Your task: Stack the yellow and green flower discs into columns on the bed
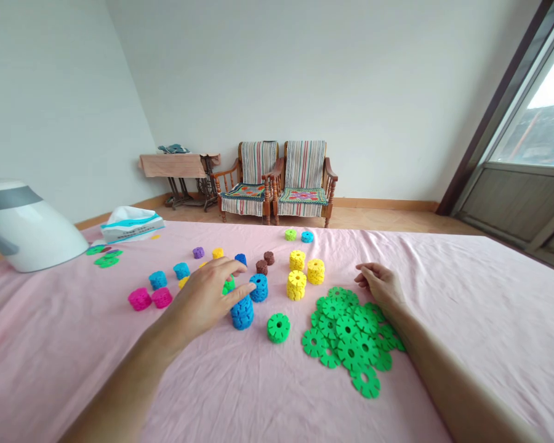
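The left forearm (120, 387) and right forearm (447, 381) are bare down to the bottom edge of the view. The left hand (205, 298) and right hand (379, 284) are bare too, long-fingered, with nails that look short, though the wide view is too soft to be sure.

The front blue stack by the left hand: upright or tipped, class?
Upright: the blue stack stands on end on the pink sheet, its discs piled.
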`<action>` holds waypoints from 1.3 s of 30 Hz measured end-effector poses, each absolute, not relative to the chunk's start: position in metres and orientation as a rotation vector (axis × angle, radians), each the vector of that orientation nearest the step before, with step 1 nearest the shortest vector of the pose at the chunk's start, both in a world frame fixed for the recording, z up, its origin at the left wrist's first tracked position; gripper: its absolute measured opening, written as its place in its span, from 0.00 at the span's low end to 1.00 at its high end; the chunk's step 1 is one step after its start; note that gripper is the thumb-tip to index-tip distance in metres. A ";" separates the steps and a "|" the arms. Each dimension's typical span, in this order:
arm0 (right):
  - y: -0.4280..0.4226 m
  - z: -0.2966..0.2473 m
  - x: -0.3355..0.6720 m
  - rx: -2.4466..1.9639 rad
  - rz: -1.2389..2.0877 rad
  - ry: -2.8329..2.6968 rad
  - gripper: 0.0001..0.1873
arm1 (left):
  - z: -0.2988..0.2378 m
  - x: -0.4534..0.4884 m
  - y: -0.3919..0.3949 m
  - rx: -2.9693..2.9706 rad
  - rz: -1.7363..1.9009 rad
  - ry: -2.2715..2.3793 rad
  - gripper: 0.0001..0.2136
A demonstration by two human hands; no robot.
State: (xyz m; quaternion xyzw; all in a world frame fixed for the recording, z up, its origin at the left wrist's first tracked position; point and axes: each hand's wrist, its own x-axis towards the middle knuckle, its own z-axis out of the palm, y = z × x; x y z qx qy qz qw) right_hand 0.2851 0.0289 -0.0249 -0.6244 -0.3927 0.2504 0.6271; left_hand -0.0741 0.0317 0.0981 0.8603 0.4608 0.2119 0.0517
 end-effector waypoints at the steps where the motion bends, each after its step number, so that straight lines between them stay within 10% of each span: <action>1: 0.029 -0.025 0.286 -1.433 0.576 -0.904 0.11 | 0.100 -0.080 0.036 2.609 0.595 1.428 0.14; 39: 0.028 -0.028 0.287 -1.429 0.555 -0.926 0.11 | 0.080 -0.064 0.026 2.704 0.146 1.556 0.09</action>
